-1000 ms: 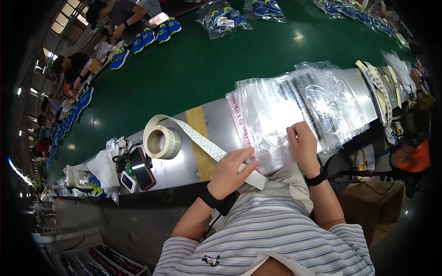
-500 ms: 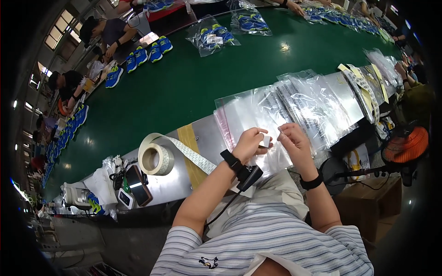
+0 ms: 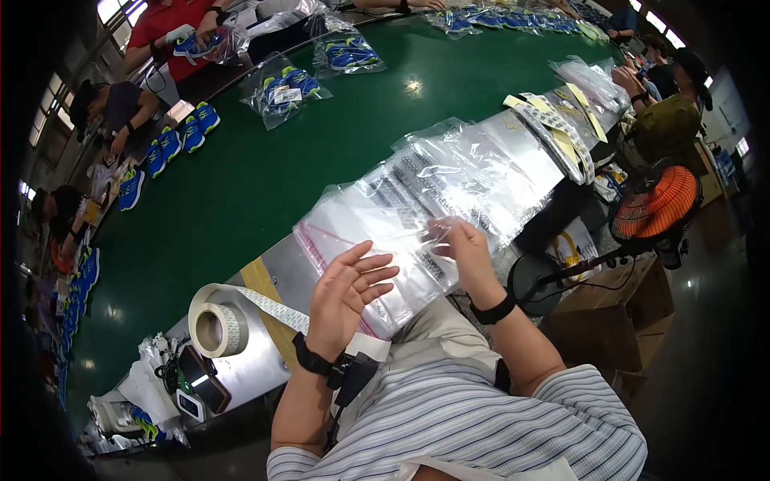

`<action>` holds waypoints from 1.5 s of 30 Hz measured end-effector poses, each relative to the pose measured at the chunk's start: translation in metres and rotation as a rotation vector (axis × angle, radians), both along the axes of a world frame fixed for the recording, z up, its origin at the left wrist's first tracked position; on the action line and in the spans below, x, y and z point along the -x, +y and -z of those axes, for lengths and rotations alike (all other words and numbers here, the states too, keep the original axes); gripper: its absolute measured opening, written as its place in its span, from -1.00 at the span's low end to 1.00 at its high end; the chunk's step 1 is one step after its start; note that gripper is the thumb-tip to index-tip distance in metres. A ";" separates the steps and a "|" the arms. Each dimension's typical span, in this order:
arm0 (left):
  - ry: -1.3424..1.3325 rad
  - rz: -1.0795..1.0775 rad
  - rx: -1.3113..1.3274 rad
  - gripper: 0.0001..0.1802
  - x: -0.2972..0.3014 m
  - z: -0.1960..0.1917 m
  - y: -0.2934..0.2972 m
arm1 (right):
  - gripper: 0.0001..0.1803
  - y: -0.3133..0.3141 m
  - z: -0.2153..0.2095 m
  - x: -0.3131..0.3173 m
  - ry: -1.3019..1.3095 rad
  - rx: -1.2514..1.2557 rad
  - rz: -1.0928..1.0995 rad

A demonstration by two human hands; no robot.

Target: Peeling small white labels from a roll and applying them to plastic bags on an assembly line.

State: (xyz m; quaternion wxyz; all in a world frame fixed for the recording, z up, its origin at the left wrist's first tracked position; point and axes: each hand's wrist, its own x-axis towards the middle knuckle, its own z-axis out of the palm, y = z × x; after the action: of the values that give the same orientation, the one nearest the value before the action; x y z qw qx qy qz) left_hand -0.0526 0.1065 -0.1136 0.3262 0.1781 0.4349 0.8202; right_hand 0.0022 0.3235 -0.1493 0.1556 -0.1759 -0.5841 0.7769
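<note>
Conveyor belt point(image 3: 241, 184), green, is seen running from 8 o'clock up to 1 o'clock, with bagged blue shoes point(image 3: 285, 86) laid on it at 11 o'clock and other people seated along its far edge. Desk point(image 3: 277, 276), a grey metal strip, is set against the belt's near edge. Stack of clear plastic bags point(image 3: 433, 192) is spread on the desk at centre, extending toward 2 o'clock. Fan point(image 3: 654, 204), orange-grilled, is stood at 3 o'clock, beside the desk. Left hand point(image 3: 346, 295) is held open just below centre, fingers point(image 3: 375, 272) spread and raised over the near edge of the bags, nothing gripped. Right hand point(image 3: 465, 248) is placed at centre, fingers pinched on a corner of the topmost bag. Roll of white tape point(image 3: 215, 321) is stood on the desk at 8 o'clock, its strip trailing toward the left hand. Small dark devices point(image 3: 200, 381) are lying at 7 o'clock.
</note>
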 end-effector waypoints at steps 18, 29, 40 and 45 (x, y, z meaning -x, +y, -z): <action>-0.097 -0.195 0.415 -0.36 -0.041 0.041 -0.055 | -0.69 -0.018 -0.004 -0.013 0.092 -1.526 -0.102; -0.184 -0.552 0.590 -0.62 -0.104 0.045 -0.137 | -0.57 -0.069 0.005 0.031 -0.071 -1.597 -0.169; -0.348 -0.071 0.655 -0.64 -0.095 0.088 -0.094 | -0.90 -0.102 -0.011 0.013 0.265 -1.152 -0.483; -0.307 -0.315 0.585 -0.74 -0.093 0.063 -0.097 | -0.84 -0.109 -0.005 0.007 0.271 -0.838 -0.850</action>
State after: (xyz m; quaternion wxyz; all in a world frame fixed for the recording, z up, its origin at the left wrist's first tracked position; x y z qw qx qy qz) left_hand 0.0408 0.0091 -0.1768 0.2945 -0.1171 0.6190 0.7186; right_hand -0.0046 0.2147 -0.1442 -0.0392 0.2493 -0.8340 0.4906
